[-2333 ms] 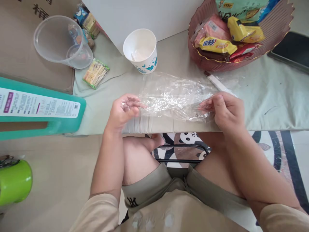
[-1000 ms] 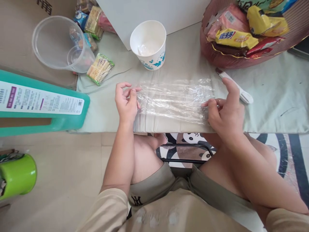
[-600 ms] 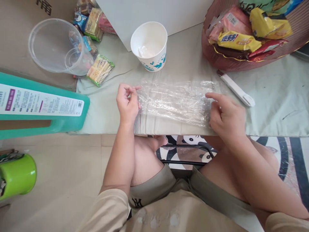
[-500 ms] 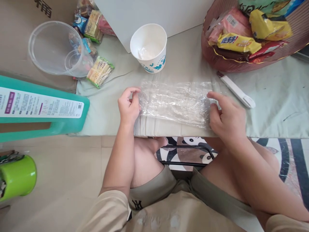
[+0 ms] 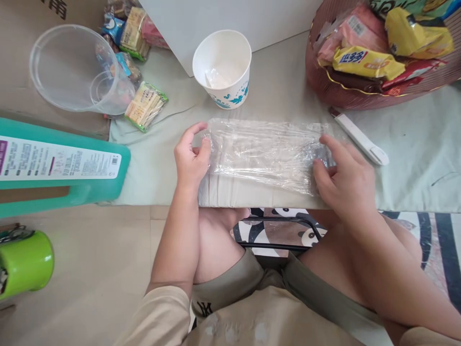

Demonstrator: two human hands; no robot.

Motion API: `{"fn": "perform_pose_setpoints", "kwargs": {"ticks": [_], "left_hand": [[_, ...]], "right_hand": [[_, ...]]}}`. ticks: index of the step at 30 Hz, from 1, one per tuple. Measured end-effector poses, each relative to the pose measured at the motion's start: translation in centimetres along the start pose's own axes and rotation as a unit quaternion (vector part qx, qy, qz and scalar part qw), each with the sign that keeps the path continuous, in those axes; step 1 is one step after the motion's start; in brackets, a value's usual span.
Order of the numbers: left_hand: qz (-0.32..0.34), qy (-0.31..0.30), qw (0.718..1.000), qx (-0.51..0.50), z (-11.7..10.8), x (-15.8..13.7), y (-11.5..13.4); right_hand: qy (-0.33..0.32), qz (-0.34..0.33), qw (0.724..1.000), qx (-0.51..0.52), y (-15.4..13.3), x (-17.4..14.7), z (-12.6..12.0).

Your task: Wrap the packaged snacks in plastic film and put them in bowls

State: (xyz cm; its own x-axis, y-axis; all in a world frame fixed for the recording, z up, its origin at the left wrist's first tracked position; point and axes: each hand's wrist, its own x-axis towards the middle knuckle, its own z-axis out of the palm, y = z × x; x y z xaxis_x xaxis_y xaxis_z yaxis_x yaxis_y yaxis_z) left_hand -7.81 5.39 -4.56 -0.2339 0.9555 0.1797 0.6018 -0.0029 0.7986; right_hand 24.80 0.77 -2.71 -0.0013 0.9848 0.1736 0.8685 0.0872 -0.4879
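Note:
A crinkled clear plastic bag [image 5: 266, 154] is stretched sideways between my hands at the cloth's front edge. My left hand [image 5: 192, 154] is curled around the bag's left end, thumb and index finger bent at its edge. At the opposite end, my right hand [image 5: 342, 173] grips the film, which bunches up between its separated thumb and index finger; the other fingers are mostly hidden. Just behind the bag stands a white paper cup [image 5: 230, 93] with a blue leaf print and some clear film inside. A white utility knife [image 5: 360, 138] lies beyond my right hand.
A pink ribbed bowl [image 5: 320, 86] of wrapped snacks stands back right. At left are a clear plastic tub [image 5: 65, 67], snack packets [image 5: 146, 105] and a green jug [image 5: 117, 180]. A white panel [image 5: 223, 14] rises behind the cup. A lime-green bin [image 5: 32, 264] is on the floor.
My right hand has shifted slightly right, its thumb and index finger spreading wider apart. The bag looks straighter and flatter. My left hand stays at the left end, its finger gap a little wider.

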Motion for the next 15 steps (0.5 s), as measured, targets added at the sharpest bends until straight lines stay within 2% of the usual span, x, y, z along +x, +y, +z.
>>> {"fn": "perform_pose_setpoints", "kwargs": {"ticks": [6, 11, 13, 15], "left_hand": [[0.074, -0.009, 0.994, 0.078, 0.4, 0.7, -1.1], [0.123, 0.015, 0.987, 0.102, 1.0, 1.0, -1.4], [0.139, 0.040, 0.982, 0.121, 0.9, 0.9, -0.9], [0.160, 0.101, 0.970, 0.151, 0.7, 0.4, 0.3]], "right_hand": [[-0.008, 0.009, 1.000, -0.008, -0.2, 0.2, -0.2], [0.019, 0.002, 1.000, -0.002, -0.2, -0.1, 0.0], [0.033, 0.001, 0.999, -0.013, -0.1, -0.2, 0.0], [0.065, -0.010, 0.997, -0.028, -0.3, -0.2, -0.1]]}}
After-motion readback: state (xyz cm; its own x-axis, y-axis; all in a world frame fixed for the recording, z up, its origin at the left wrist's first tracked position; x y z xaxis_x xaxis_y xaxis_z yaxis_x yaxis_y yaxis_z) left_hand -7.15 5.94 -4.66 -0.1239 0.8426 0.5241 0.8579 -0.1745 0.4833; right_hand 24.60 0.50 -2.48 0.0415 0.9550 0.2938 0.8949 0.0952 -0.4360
